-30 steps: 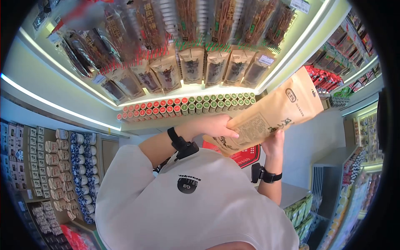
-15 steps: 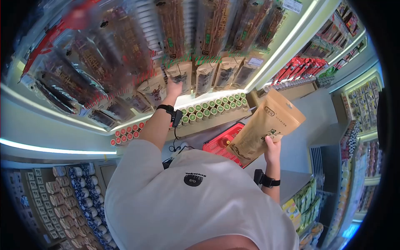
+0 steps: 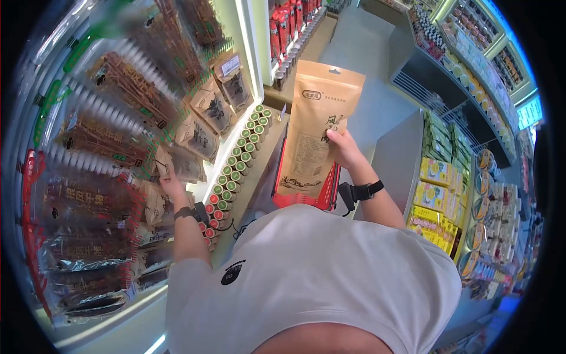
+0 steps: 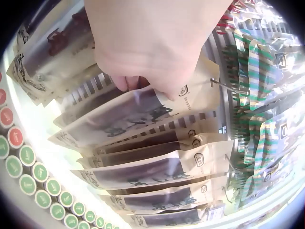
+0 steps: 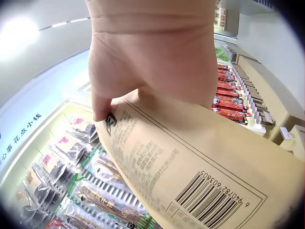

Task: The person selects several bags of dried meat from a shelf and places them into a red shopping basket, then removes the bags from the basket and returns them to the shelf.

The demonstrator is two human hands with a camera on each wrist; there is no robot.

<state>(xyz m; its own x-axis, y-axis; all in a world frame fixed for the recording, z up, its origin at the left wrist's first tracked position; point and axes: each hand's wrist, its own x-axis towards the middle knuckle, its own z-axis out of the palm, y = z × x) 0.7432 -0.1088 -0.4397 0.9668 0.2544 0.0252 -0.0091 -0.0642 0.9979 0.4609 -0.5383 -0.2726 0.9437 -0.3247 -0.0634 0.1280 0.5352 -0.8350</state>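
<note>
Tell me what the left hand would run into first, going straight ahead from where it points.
The hanging brown pouch already at the fingertips of the left hand. Past it, probably more brown pouches on the same rack, though the depth between them is unclear.

The pale grey shirt [image 3: 354,259] bears a dark logo [image 3: 230,274]; both wristbands [image 3: 368,190] are black
</note>
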